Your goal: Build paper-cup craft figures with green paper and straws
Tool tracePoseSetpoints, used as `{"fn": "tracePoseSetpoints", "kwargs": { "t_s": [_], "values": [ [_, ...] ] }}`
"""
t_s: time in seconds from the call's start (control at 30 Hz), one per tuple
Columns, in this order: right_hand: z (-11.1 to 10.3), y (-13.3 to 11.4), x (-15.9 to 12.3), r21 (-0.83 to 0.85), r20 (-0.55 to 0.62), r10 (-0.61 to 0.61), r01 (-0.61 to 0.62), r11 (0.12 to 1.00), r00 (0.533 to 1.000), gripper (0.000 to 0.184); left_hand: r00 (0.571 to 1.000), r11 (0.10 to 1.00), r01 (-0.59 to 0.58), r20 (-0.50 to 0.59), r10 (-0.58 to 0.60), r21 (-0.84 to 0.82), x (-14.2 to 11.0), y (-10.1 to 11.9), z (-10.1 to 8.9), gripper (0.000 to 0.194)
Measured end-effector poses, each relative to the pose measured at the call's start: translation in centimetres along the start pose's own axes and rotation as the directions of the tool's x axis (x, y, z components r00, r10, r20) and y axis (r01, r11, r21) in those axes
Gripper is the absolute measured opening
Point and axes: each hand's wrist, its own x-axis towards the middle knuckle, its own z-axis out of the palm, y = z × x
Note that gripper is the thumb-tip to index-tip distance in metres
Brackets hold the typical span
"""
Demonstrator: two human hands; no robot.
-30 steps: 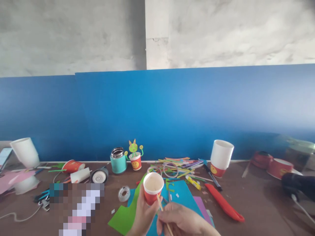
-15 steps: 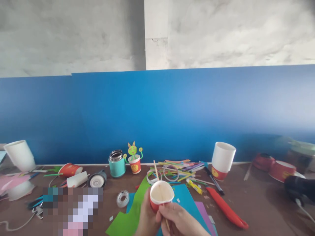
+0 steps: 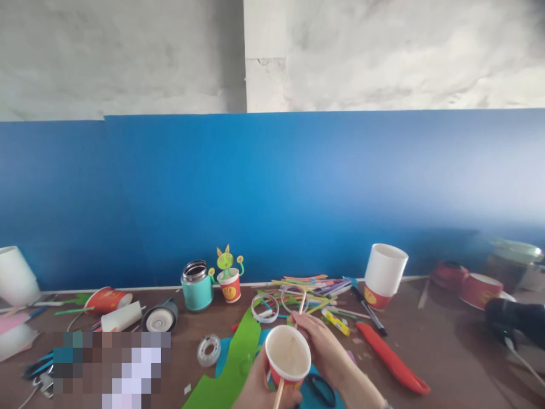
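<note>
My left hand (image 3: 259, 386) grips a small red paper cup (image 3: 288, 357) low in the middle of the view, its open mouth tilted toward me. A thin wooden stick (image 3: 301, 302) runs through the cup: one end shows above it, the other pokes out below the cup. My right hand (image 3: 326, 346) reaches round the far side of the cup, with its fingers pinched on the upper end of the stick. Under both hands lie green (image 3: 232, 369) and blue paper sheets and black scissors (image 3: 320, 391).
The brown table holds a tape roll (image 3: 208, 350), a teal flask (image 3: 196, 285), a cup with a green paper figure (image 3: 228, 278), coloured paper strips (image 3: 313, 285), a white cup stack (image 3: 384, 274), a red cutter (image 3: 392, 359) and a black glue gun (image 3: 515, 319). A blue board stands behind.
My right hand moved from the near side of the cup to its far side and now pinches the stick's upper end. The cup tipped lower with the stick through it.
</note>
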Motion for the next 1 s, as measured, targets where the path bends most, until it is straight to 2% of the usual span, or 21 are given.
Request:
{"fn": "tracePoseSetpoints", "kwargs": {
  "t_s": [0.07, 0.13, 0.17, 0.37, 0.5, 0.6, 0.67, 0.73, 0.8, 0.87, 0.93, 1.0],
  "values": [
    [0.4, 1.1, 0.3, 0.11, -0.053, -0.04, 0.046, 0.993, 0.998, 0.036, 0.981, 0.998, -0.034, -0.188, 0.045, 0.059, 0.2, -0.3, -0.1, 0.071],
    [0.8, 1.9, 0.3, 0.164, -0.086, -0.057, 0.071, 0.984, 0.995, 0.038, 0.927, 0.994, -0.039, -0.368, 0.076, 0.106, 0.6, 0.0, -0.2, 0.068],
    [1.0, 2.2, 0.2, 0.164, -0.087, -0.071, 0.084, 0.983, 0.994, 0.039, 0.907, 0.993, -0.029, -0.414, 0.076, 0.118, 0.9, 0.3, -0.2, 0.067],
    [1.6, 2.4, -0.5, -0.026, -0.077, -0.16, 0.159, 0.987, 0.984, 0.045, 0.917, 0.976, -0.025, -0.383, 0.109, 0.219, 1.6, 2.1, -0.4, 0.031],
    [0.9, 1.9, -0.1, -0.062, -0.163, -0.213, 0.206, 0.977, 0.963, 0.043, 0.872, 0.983, 0.006, -0.483, 0.085, 0.184, 1.6, 1.4, -1.0, 0.035],
    [-0.8, 1.0, 0.7, -0.015, -0.281, -0.22, 0.225, 0.974, 0.934, 0.038, 0.829, 1.0, 0.009, -0.56, 0.008, 0.027, 1.7, 1.1, -1.9, 0.048],
    [-2.3, 0.3, 1.3, 0.014, -0.385, -0.23, 0.255, 0.967, 0.894, 0.035, 0.848, 0.991, -0.029, -0.529, -0.045, -0.131, 1.8, 1.5, -2.5, 0.051],
    [-3.4, -0.4, 1.8, 0.043, -0.498, -0.256, 0.319, 0.947, 0.828, 0.034, 0.893, 0.96, -0.031, -0.438, -0.099, -0.28, 1.7, 2.0, -2.7, 0.049],
    [-3.6, -0.9, 1.7, 0.066, -0.47, -0.264, 0.332, 0.941, 0.842, 0.034, 0.923, 0.922, 0.015, -0.349, -0.161, -0.386, 1.6, 2.4, -2.6, 0.045],
    [-2.7, -0.9, 1.2, 0.008, -0.317, -0.283, 0.3, 0.954, 0.905, 0.032, 0.933, 0.895, 0.061, -0.294, -0.209, -0.443, 1.5, 2.5, -2.1, 0.043],
    [-1.1, -0.5, 0.3, -0.183, -0.154, -0.249, 0.22, 0.958, 0.956, 0.03, 0.936, 0.893, 0.074, -0.279, -0.216, -0.444, 1.6, 2.4, -1.7, 0.043],
    [0.6, 0.1, -0.6, -0.424, -0.048, -0.313, 0.265, 0.866, 0.948, 0.027, 0.947, 0.924, 0.069, -0.265, -0.179, -0.377, 1.6, 2.3, -1.5, 0.044]
  ]
}}
